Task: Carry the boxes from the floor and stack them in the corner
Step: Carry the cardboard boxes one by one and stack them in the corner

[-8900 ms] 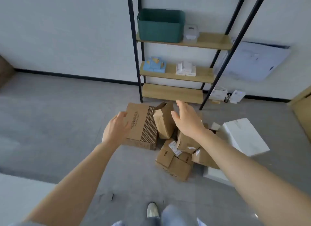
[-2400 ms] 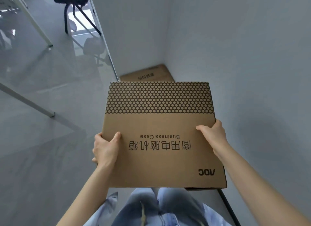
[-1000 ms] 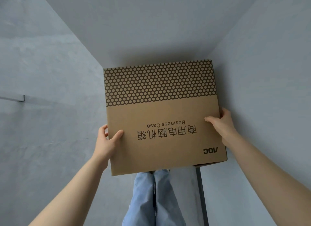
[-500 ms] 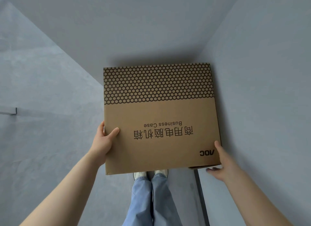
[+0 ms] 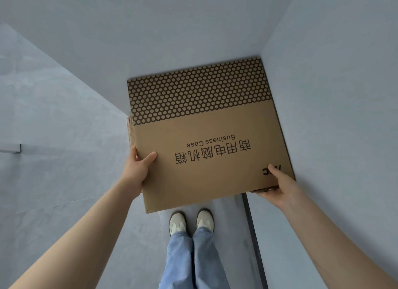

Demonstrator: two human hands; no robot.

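Against the corner walls, left hand [image 5: 137, 170] and right hand [image 5: 277, 184] grip the cardboard box [image 5: 206, 138] by its edges.

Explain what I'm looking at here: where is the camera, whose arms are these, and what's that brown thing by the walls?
There is no machine: these are a person's two bare arms, filmed by one wide-angle camera on their head, looking down. You also see their jeans and pale shoes on the grey floor. The brown thing is a flat cardboard box printed "Business Case", pushed into the corner where two walls meet. The left hand grips its left edge, thumb on top. The right hand holds its near right corner, fingers underneath. Another box edge peeks out below at the left.
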